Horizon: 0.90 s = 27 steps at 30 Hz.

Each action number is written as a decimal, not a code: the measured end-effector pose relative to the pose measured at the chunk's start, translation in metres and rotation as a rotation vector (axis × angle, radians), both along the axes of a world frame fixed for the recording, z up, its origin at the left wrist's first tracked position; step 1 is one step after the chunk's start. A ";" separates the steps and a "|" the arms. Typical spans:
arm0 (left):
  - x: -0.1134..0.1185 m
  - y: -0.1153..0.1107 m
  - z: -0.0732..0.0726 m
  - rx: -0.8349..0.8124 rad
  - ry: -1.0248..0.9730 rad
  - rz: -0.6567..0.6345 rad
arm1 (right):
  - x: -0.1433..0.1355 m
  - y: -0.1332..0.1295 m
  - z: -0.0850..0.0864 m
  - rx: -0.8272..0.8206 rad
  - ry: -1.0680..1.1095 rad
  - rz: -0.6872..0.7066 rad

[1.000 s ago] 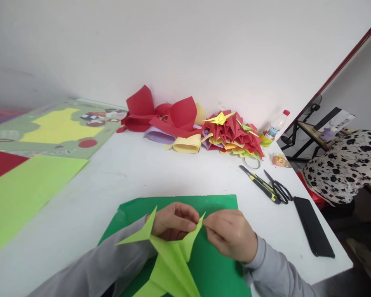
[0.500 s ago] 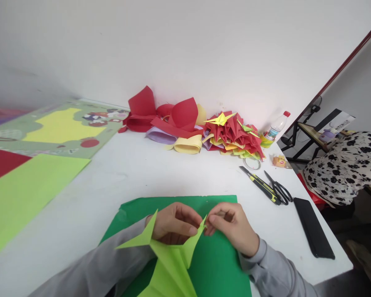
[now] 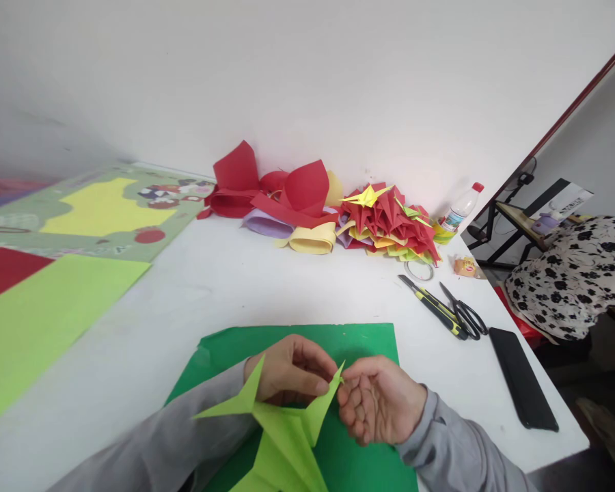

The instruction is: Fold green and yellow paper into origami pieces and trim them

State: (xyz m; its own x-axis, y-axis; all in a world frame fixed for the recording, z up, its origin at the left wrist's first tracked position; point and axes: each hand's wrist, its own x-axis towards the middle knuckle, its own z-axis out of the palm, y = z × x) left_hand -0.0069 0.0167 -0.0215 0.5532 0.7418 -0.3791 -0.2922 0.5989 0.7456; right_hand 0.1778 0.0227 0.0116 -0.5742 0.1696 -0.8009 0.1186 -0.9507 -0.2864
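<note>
A lime-green origami crane [image 3: 287, 444] is in front of me, its wide pleated wing toward the bottom edge and its slim points rising left and right. My left hand [image 3: 292, 372] is closed around its right-hand point, thumb in front, with some fingers hidden behind the paper. At the small bent tip of that point is my right hand [image 3: 382, 400], palm turned up and fingers curled, pinching the tip. Below both hands lies a green sheet [image 3: 369, 458] on the white table [image 3: 225, 287].
A utility knife [image 3: 433, 307], scissors [image 3: 464, 314], a tape roll [image 3: 419, 271] and a black flat object [image 3: 523, 379] lie to the right. Along the wall are rolled paper strips [image 3: 307, 198], a folded-paper pile [image 3: 384, 219] and a bottle [image 3: 458, 212]. Lime sheet [image 3: 56, 314] lies left. A person's patterned clothing [image 3: 574, 280] shows right.
My right hand has rolled over at the crane's tip, from back of the hand up to palm up, and sits slightly lower. My left hand keeps its hold nearly unmoved.
</note>
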 end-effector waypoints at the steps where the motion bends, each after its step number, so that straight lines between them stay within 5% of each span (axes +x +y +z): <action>1: 0.000 0.000 0.000 0.004 -0.001 -0.006 | 0.000 0.000 0.002 -0.015 -0.001 -0.014; 5: -0.001 0.000 0.000 -0.016 0.025 -0.001 | -0.002 -0.003 0.004 0.014 0.003 -0.123; 11: 0.001 0.002 0.002 -0.072 -0.018 0.053 | -0.005 -0.010 -0.005 0.420 0.060 -0.250; 19: 0.005 0.000 -0.004 -0.077 0.039 0.089 | -0.010 -0.008 -0.002 0.738 -0.155 -0.133; 27: 0.004 0.000 0.000 -0.046 0.078 0.092 | -0.007 -0.007 -0.005 0.926 -0.119 -0.057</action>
State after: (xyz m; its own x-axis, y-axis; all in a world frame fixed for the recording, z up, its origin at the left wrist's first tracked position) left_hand -0.0025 0.0169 -0.0213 0.4511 0.7689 -0.4532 -0.2902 0.6065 0.7402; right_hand 0.1706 0.0157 0.0064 -0.4685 0.7948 -0.3857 0.1564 -0.3551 -0.9217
